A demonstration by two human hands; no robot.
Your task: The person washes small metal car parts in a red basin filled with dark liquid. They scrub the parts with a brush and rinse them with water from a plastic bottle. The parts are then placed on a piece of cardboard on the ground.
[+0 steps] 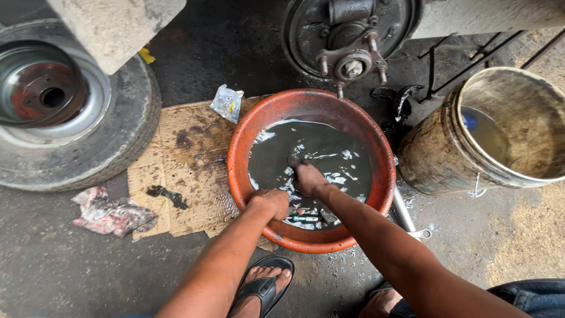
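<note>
An orange round basin (pixel 247 126) full of dark grey murky liquid sits on the ground before me. My left hand (pixel 271 202) is fisted at the basin's near rim, its fingers curled in the liquid; what it grips is hidden. My right hand (pixel 306 176) is plunged into the liquid near the middle, fingers submerged and out of sight. Small metal parts (pixel 306 219) show through the shallow liquid between my hands, near the front wall.
A worn tyre on a steel rim (pixel 76 118) lies at left. A brake hub (pixel 352 35) hangs above the basin. A dirty bucket (pixel 500 129) stands at right. Stained cardboard (pixel 188 165), a crumpled rag (pixel 112 215), a plastic packet (pixel 226 103) lie around. My sandalled foot (pixel 265 285) is below.
</note>
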